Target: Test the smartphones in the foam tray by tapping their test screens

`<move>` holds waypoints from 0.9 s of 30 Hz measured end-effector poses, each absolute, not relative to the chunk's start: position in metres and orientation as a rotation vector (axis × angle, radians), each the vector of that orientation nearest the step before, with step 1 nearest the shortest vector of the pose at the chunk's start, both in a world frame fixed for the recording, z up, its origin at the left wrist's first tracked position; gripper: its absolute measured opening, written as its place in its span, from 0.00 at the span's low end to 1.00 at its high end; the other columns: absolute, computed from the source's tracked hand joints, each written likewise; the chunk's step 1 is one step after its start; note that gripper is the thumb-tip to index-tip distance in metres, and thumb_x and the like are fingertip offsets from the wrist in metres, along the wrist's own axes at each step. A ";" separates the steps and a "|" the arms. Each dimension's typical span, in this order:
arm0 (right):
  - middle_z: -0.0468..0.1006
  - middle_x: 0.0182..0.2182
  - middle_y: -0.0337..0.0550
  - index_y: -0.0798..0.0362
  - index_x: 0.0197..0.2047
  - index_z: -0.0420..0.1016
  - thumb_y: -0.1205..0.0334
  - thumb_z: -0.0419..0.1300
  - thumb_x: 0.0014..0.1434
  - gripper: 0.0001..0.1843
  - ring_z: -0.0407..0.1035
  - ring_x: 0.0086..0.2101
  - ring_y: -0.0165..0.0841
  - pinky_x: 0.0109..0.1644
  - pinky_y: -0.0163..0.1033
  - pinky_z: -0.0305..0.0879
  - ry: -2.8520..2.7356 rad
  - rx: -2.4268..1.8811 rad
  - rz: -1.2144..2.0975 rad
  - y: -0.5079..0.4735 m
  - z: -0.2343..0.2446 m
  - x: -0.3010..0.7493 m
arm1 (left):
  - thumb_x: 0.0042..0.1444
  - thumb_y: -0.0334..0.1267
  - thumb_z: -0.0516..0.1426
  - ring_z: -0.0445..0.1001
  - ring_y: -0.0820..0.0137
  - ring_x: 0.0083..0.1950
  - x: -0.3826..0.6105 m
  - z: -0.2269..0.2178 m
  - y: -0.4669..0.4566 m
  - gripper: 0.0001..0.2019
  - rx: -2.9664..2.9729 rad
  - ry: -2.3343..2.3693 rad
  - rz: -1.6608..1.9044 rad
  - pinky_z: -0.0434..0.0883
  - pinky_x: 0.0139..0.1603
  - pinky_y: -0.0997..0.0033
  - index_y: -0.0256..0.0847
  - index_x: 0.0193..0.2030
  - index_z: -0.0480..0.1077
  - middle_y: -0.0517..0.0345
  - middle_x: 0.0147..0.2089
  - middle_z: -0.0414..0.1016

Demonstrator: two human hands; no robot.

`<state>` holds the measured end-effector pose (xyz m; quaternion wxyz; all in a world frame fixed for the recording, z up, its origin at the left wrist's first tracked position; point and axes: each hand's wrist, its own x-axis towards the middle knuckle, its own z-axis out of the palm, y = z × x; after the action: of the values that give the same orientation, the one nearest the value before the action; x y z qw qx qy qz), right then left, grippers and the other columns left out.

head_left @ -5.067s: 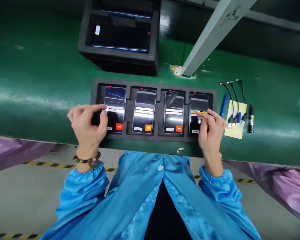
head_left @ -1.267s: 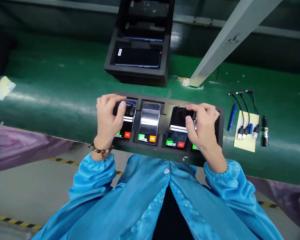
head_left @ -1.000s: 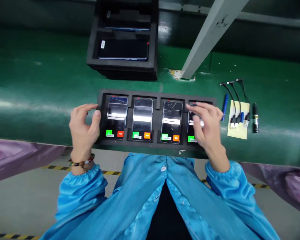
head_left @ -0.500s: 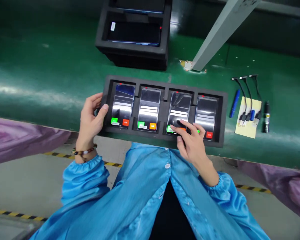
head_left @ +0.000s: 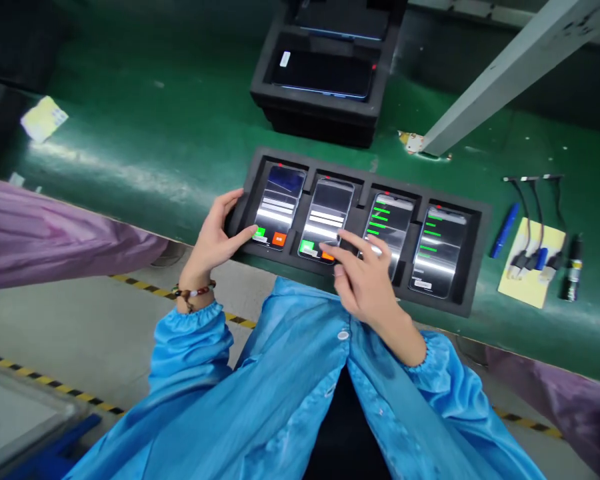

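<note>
A black foam tray (head_left: 473, 267) lies on the bench edge, with several smartphones in separate compartments. My left hand (head_left: 213, 240) is at the tray's left end, its fingers along the side. Its stretched thumb reaches over the leftmost phone (head_left: 280, 200), at the green button on its screen. My right hand (head_left: 367, 277) has its fingers apart, with fingertips over the lower screen of the second phone (head_left: 330, 200), by an orange button. It partly covers the third phone (head_left: 387, 217). Green lines show on the third phone and on the rightmost phone (head_left: 437, 253).
Stacked black trays (head_left: 315, 107) holding phones stand behind. A grey metal post (head_left: 485, 100) rises from the green bench (head_left: 155, 147). On the right are a blue pen (head_left: 505, 230), short cables on a yellow note (head_left: 523, 290) and a black marker (head_left: 573, 270). Another yellow paper (head_left: 44, 120) lies left.
My right hand has moved left from the third and rightmost phones to the second. Those two screens now show green lines. My left thumb has moved onto the leftmost phone. The view has shifted.
</note>
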<state>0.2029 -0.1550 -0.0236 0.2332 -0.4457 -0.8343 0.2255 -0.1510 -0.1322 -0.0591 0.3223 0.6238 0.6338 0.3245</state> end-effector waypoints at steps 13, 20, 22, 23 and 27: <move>0.90 0.50 0.52 0.50 0.58 0.83 0.55 0.52 0.78 0.19 0.79 0.61 0.50 0.69 0.65 0.71 -1.586 -1.595 0.163 -0.163 -0.062 0.371 | 0.68 0.67 0.64 0.74 0.54 0.72 -0.135 -0.062 -0.096 0.35 1.649 1.779 0.985 0.69 0.79 0.40 0.54 0.74 0.70 0.58 0.72 0.76; 0.88 0.50 0.49 0.46 0.51 0.88 0.51 0.51 0.77 0.23 0.82 0.55 0.51 0.61 0.63 0.72 -1.772 -1.439 0.071 -0.147 -0.071 0.394 | 0.67 0.72 0.60 0.78 0.54 0.65 -0.122 -0.052 -0.068 0.41 1.704 1.848 0.966 0.74 0.71 0.44 0.45 0.75 0.70 0.46 0.69 0.77; 0.87 0.54 0.49 0.45 0.53 0.88 0.51 0.51 0.76 0.23 0.82 0.55 0.50 0.61 0.63 0.71 -1.835 -1.438 0.100 -0.149 -0.072 0.399 | 0.68 0.73 0.58 0.78 0.55 0.61 -0.121 -0.053 -0.062 0.42 1.734 1.882 0.945 0.76 0.69 0.44 0.42 0.75 0.70 0.43 0.67 0.77; 0.87 0.55 0.49 0.44 0.54 0.88 0.51 0.51 0.76 0.23 0.82 0.55 0.50 0.62 0.63 0.71 -1.860 -1.441 0.109 -0.149 -0.073 0.400 | 0.69 0.73 0.56 0.78 0.55 0.60 -0.121 -0.054 -0.059 0.42 1.754 1.891 0.940 0.76 0.68 0.44 0.40 0.75 0.71 0.42 0.66 0.77; 0.86 0.57 0.49 0.44 0.56 0.88 0.52 0.53 0.76 0.22 0.81 0.56 0.51 0.62 0.62 0.70 -1.894 -1.420 0.125 -0.150 -0.074 0.399 | 0.74 0.68 0.54 0.77 0.55 0.63 -0.117 -0.057 -0.054 0.38 1.780 1.873 0.965 0.74 0.70 0.45 0.38 0.75 0.70 0.41 0.68 0.76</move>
<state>0.3995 -0.1504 -0.0737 0.3758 -0.5552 -0.7404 0.0489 -0.1173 -0.0545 -0.0566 0.1904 0.6335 0.6667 0.3433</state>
